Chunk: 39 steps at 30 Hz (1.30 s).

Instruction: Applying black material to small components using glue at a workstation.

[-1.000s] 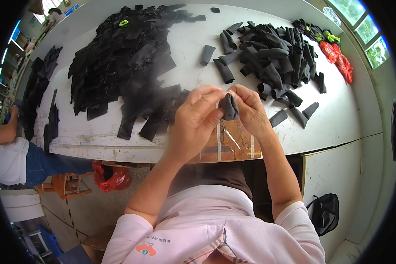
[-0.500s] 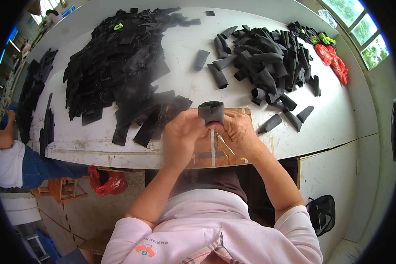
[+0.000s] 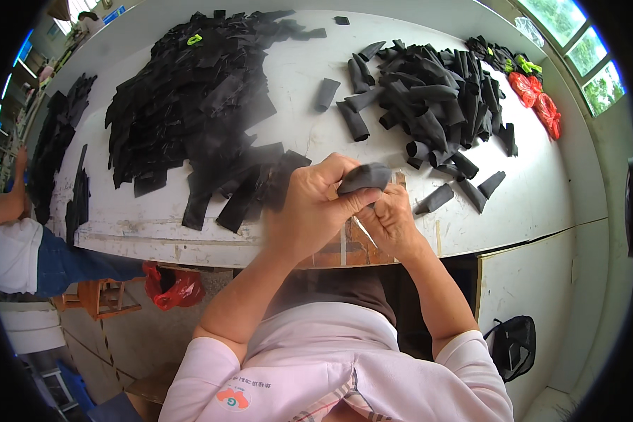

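Table [image 3: 299, 91] fills most of upper frame. Flat black pile [image 3: 190, 98] upper left; tube pile [image 3: 439, 98] upper right, bit smaller. L hand [image 3: 313, 207], mid-frame, gripping: thumb pressed on near side of tube [image 3: 367, 177]. R hand [image 3: 395, 224] just below/right, fingers curled; tips partly hidden, can't tell if gripping tbh. Tube's black, mid-frame, sits above L thumb. IMO pinch firm w/ L thumb, R steady underneath, work tube round evenly, no yanking, else prob creases. Smooth edge b4 letting go.

head | both hands [image 3: 309, 211] on black fabric piece [image 3: 364, 178] | flat pieces [image 3: 190, 105] heaped left | tubes [image 3: 436, 91] heaped right
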{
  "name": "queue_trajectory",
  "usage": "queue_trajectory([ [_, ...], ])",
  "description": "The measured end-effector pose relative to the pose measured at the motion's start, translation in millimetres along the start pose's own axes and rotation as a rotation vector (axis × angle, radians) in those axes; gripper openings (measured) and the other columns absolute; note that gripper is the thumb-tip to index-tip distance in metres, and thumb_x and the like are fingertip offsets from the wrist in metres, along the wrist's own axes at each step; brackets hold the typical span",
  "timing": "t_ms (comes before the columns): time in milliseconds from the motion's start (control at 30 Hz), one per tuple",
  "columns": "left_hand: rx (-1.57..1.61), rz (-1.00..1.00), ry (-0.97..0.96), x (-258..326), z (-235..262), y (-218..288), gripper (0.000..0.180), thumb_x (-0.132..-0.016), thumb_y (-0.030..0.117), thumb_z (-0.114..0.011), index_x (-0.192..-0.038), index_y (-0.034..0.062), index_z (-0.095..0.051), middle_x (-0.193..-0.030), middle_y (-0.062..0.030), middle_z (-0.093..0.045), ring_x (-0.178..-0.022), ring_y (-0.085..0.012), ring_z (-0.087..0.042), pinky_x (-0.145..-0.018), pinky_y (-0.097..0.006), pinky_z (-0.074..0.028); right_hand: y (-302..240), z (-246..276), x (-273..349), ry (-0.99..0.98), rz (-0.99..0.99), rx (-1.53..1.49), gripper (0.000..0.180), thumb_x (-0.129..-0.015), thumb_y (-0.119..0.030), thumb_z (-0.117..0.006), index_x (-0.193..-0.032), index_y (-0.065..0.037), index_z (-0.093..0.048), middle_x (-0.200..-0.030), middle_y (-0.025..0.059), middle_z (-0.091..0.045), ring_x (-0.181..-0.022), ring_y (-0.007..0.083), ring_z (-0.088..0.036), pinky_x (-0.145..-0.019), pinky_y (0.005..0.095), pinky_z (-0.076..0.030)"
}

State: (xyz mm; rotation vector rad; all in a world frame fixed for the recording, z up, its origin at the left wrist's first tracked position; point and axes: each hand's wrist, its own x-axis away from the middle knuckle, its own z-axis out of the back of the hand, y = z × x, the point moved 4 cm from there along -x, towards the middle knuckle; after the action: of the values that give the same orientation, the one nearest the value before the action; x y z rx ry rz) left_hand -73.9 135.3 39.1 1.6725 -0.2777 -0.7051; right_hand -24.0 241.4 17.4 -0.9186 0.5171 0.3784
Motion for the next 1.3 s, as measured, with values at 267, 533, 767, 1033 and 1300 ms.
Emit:
queue_trajectory([
  [267, 0.070, -0.105, 0.126, 5.7, -4.0, 1.1, 0.017, -0.080, 0.006, -0.061, -0.095, -0.0026, -0.058, -0.078, -0.0051, -0.061, -0.070, -0.0058, -0.054, -0.065, -0.021, -0.046, 28.8, -11.7, 16.4, -0.234, -0.253, 0.004, 0.013, -0.081, -0.015, -0.053, -0.080, -0.004, -0.059, -0.071, 0.0132, -0.056, -0.066, 0.0328, -0.055, -0.057, 0.0388, -0.044],
  [533, 0.136, -0.012, -0.009, 2.0, 2.3, 10.1, 0.010, -0.081, 0.002, -0.057, -0.090, -0.0032, -0.060, -0.076, -0.0048, -0.060, -0.072, -0.0060, -0.056, -0.066, -0.019, -0.047, 10.6, -3.4, 4.4, -0.129, -0.139, 0.105, 0.014, -0.080, -0.018, -0.055, -0.080, -0.005, -0.059, -0.074, 0.0117, -0.056, -0.067, 0.0314, -0.055, -0.058, 0.0389, -0.044],
  [767, -0.059, -0.070, 0.149, 2.4, 3.4, 9.7, 0.009, -0.081, 0.004, -0.058, -0.085, -0.0036, -0.061, -0.072, -0.0027, -0.060, -0.069, -0.0037, -0.053, -0.058, -0.015, -0.043, 11.3, -3.6, 0.4, -0.209, -0.251, 0.069, 0.016, -0.082, -0.019, -0.055, -0.077, -0.005, -0.060, -0.063, 0.0129, -0.055, -0.061, 0.0317, -0.054, -0.054, 0.0382, -0.042],
  [1033, 0.339, -0.155, 0.368, 5.2, 26.5, 15.8, 0.012, -0.082, 0.012, -0.059, -0.084, 0.0004, -0.062, -0.078, -0.0034, -0.062, -0.071, -0.0071, -0.053, -0.071, -0.021, -0.041, -14.8, 18.0, -23.9, -0.181, -0.123, 0.272, 0.019, -0.079, -0.021, -0.057, -0.074, -0.003, -0.058, -0.058, 0.0109, -0.053, -0.056, 0.0294, -0.053, -0.050, 0.0380, -0.040],
  [1300, 0.250, -0.098, 0.301, 8.0, 33.9, 0.9, 0.013, -0.082, 0.011, -0.059, -0.083, -0.0009, -0.062, -0.077, -0.0033, -0.062, -0.072, -0.0066, -0.052, -0.071, -0.020, -0.041, 2.7, -6.4, -7.5, -0.247, -0.098, 0.203, 0.024, -0.078, -0.020, -0.059, -0.064, -0.003, -0.051, -0.055, 0.0108, -0.050, -0.052, 0.0291, -0.050, -0.048, 0.0386, -0.038],
])
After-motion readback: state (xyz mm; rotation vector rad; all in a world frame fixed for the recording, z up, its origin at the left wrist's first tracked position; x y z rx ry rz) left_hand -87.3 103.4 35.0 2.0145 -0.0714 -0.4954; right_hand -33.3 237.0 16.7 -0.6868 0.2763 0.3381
